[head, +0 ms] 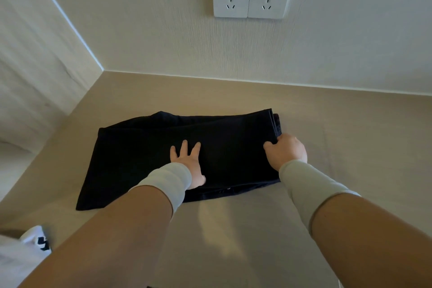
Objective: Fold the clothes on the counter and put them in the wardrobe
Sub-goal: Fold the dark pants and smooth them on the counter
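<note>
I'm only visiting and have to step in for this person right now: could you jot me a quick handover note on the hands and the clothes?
Left hand: flat, fingers spread, pressing the middle of the dark garment.
Right hand: gripping the garment's right folded edge.
The garment lies partly folded on the beige counter. A white garment sits at the lower left edge.
Done: first folds.
Left: finish folding, fold the white one, carry both to the wardrobe, which is out of view.

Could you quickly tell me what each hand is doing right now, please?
Left hand: open, fingers spread flat, pressing on the dark garment.
Right hand: closed, gripping the garment's folded right edge.
</note>
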Tool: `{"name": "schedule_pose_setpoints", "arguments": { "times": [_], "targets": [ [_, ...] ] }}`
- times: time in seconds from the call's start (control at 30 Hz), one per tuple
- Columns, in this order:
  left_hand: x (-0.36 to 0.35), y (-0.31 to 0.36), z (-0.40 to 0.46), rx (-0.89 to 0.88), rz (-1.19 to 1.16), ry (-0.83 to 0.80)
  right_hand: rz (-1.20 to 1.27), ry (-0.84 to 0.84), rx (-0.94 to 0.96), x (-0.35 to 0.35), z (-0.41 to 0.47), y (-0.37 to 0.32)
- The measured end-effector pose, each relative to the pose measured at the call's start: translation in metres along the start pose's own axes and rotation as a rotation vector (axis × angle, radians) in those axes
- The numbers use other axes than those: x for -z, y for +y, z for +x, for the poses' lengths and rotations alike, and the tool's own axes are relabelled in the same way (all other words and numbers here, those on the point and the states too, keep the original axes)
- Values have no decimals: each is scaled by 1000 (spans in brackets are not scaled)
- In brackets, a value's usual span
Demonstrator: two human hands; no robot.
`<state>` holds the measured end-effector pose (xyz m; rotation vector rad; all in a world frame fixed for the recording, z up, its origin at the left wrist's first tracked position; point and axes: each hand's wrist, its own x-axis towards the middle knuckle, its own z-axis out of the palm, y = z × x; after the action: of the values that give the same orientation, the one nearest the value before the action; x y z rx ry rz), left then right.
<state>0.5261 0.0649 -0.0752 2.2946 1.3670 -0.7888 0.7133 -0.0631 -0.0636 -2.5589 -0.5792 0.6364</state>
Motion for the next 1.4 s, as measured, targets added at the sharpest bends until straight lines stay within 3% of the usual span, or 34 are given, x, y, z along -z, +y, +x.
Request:
{"name": "schedule_pose_setpoints", "arguments": {
  "times": [0.2,0.37,0.5,0.57,0.67,0.73,0.97,1.1,1.23,1.33,1.4],
  "targets": [
    [10,-3,-4,-49,35,0,179,-30,-53,6,2,-5],
    [16,-10,-6,-71,-20,9,77,-136,55,7,-1,-9],
    [2,-3,-1,12,-156,165,31,60,260,6,-6,-21],
    [-1,5,1,-19,-132,229,16,108,173,5,-2,-19],
    [-11,14,6,-72,-99,178,-68,6,-19,2,8,-7],
    [-20,14,7,-71,-78,184,-121,-31,-24,1,10,1],
    [-33,18,11,-53,-65,280,-40,67,-21,-7,7,13],
    [-30,18,13,-54,-72,246,-89,-33,-99,4,9,12],
    [-29,16,14,-67,-67,244,-107,-86,29,15,8,12],
    [-29,17,13,-69,-60,247,-277,126,154,7,-2,13],
    [-30,17,13,-73,-59,262,-321,181,350,-3,-12,4]
  ]
}}
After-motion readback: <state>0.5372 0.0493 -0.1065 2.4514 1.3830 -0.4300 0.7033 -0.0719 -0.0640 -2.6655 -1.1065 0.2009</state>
